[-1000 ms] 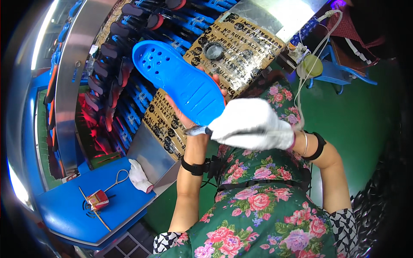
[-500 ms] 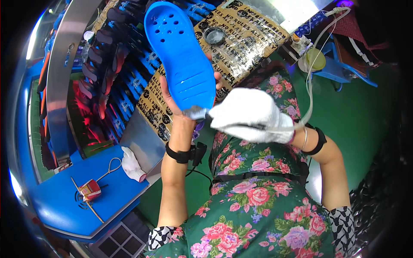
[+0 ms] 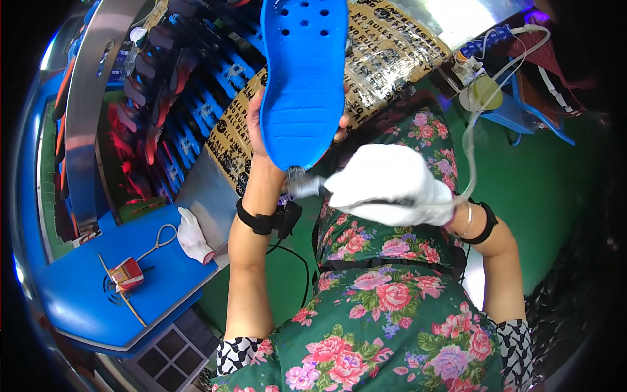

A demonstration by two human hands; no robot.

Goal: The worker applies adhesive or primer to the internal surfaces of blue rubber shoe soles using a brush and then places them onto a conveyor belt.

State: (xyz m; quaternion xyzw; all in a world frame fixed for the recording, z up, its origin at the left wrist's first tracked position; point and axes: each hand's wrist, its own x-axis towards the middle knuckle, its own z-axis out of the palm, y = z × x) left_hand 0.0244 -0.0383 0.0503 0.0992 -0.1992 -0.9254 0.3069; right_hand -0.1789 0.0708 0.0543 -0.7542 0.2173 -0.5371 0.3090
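My white-gloved R hand (image 3: pixel 386 186) pinches dark-bristled brush (image 3: pixel 306 187) @ heel edge of long perforated blue sole (image 3: pixel 304 108), toe away; bare L hand (image 3: pixel 256 129) clasps sides.

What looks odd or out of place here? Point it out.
A loose white glove lies on the blue surface at lower left, slightly odd because the right hand is gloved while the left hand, holding the blue sole, is bare.
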